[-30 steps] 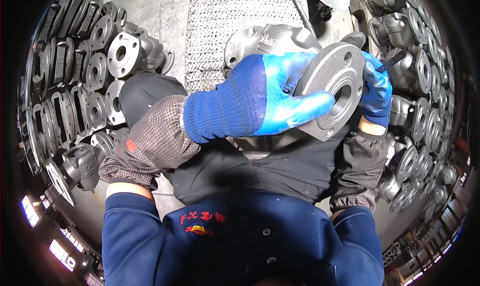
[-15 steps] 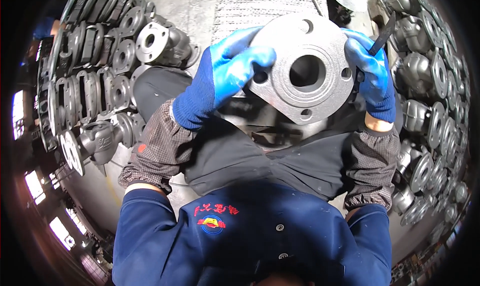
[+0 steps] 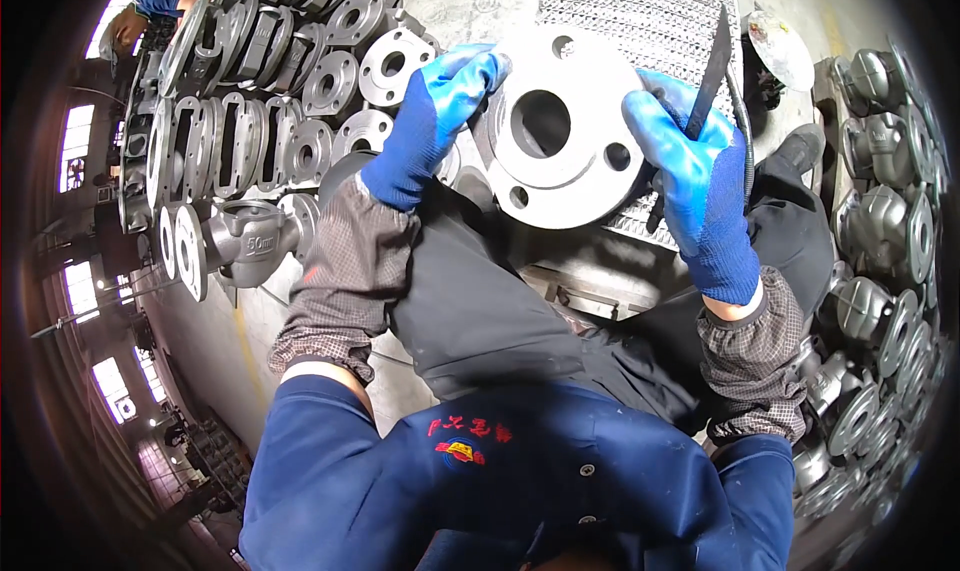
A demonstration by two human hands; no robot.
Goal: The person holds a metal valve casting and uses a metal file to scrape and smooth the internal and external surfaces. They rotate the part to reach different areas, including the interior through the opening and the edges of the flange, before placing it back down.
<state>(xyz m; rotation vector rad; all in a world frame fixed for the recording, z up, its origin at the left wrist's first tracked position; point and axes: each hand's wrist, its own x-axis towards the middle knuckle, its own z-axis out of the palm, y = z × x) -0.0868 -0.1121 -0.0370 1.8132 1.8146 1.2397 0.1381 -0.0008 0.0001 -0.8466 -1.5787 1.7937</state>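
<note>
Both my hands, in blue coated gloves, hold up a grey metal casting with a round flange (image 3: 592, 86). Its pale face is toward me, showing a large centre bore and several bolt holes around it. My left hand (image 3: 435, 116) is closed on the left edge, with the thumb and fingers near the rim. At the right edge, my right hand (image 3: 690, 156) grips the flange and also keeps a dark, flat, pointed blade-like tool (image 3: 714, 66) between its fingers, tip upward. Whether the tool is a file or a scraper I cannot tell. The casting's back is hidden.
A ridged metal plate (image 3: 640, 6) lies beyond the casting. Stacked flanged castings (image 3: 240, 136) and a valve body (image 3: 250, 246) stand at left. More valve bodies (image 3: 884, 216) line the right. Another person's hand (image 3: 127, 26) shows at far upper left.
The casting has been turned: a lobed flange face showed earlier, a round one now. My grip has shifted around it, the tool points more upright, and the whole view has swung left.
</note>
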